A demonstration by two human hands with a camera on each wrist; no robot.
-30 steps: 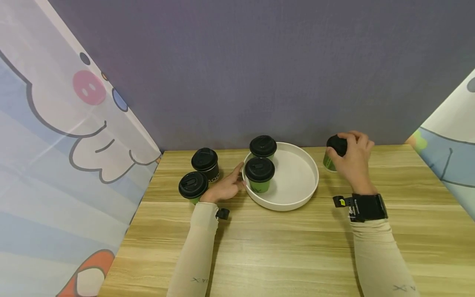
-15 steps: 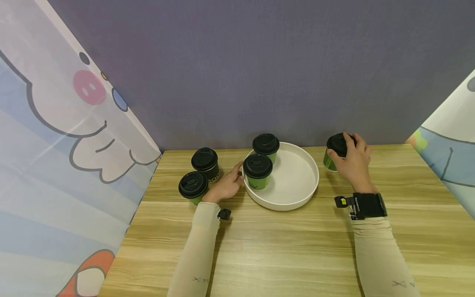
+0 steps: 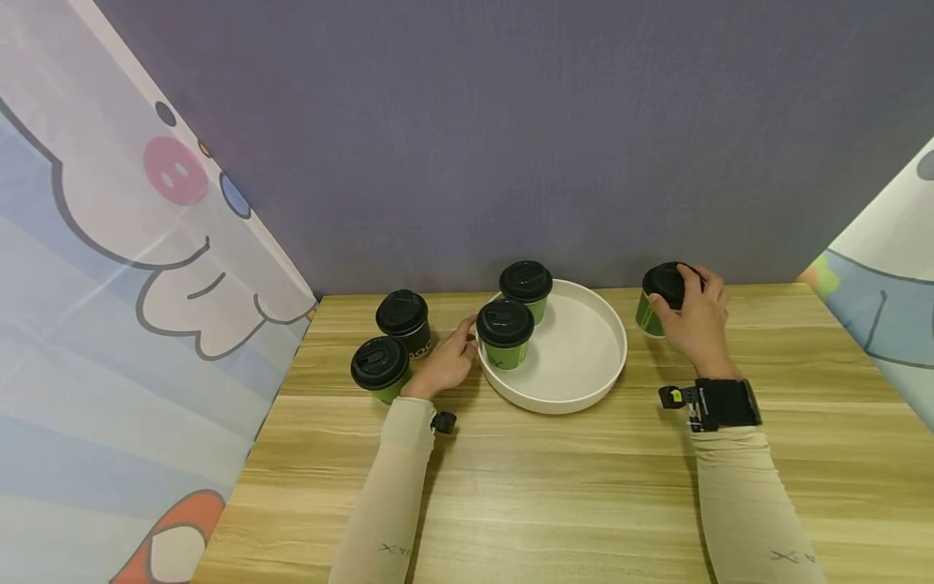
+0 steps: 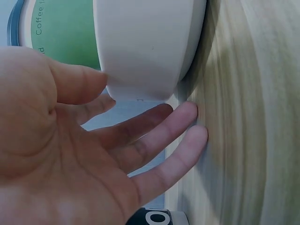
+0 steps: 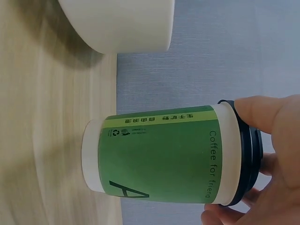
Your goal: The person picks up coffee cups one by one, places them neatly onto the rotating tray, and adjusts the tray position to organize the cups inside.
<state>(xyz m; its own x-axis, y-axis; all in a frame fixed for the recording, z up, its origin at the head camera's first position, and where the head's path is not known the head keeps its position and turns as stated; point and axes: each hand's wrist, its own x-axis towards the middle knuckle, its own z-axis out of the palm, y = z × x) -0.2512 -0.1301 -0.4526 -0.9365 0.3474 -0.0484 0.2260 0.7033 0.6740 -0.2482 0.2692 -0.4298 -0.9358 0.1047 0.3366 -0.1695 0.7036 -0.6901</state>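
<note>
Well left of the white tray (image 3: 584,349), a black cup (image 3: 404,323) stands upright; nearer the person, also left of the tray, stands a green cup (image 3: 382,369). Both wear black lids.

At the tray's left wall is the left hand (image 3: 443,365). Its fingers are extended and spread, holding nothing; the thumb reaches the rim. Whether it presses on the wall cannot be confirmed. The palm faces the tray and the forearm comes in from the near left.

Inside the tray, in its left part, two lidded green cups stand upright: the front cup (image 3: 505,332) and, behind it, the rear cup (image 3: 529,288). The tray appears rigid and smooth.

Right of the tray, apart from it, is the held cup (image 3: 660,300), green with a black lid. The right hand (image 3: 698,320) grips it from above and the right, thumb on the lid edge facing the tray, fingers round the far side. Whether the base bears on the table (image 3: 547,487) cannot be determined.

Assessment: the held cup looks like paper, probably light if unfilled; contents are hidden. The wall would likely yield to squeezing and the lid could pull free. A gentle hold just below the lid seems sounder.
</note>
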